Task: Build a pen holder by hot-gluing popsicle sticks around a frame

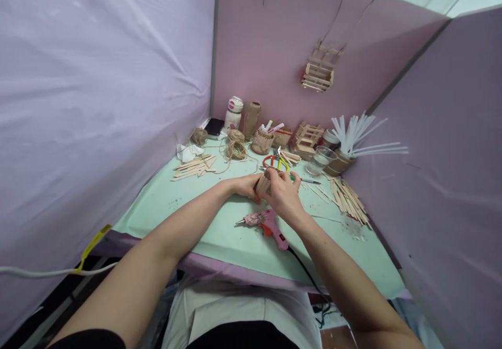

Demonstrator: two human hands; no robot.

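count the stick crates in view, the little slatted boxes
2. One stick crate hangs on the back wall by a cord; the other stick crate stands on the table below. More may be hidden among the clutter.

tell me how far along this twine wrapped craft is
Looks done: a stick basket hangs on the wall and a twine-covered bottle stands at the back. In hand: the left hand and right hand grip a small twine-wrapped piece, how much is covered is hidden. Left, likely: loose twine and craft sticks lie unused; the glue gun rests nearby.

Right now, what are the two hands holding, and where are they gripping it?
A small twine-wrapped brown cylinder: left hand and right hand grip opposite sides.
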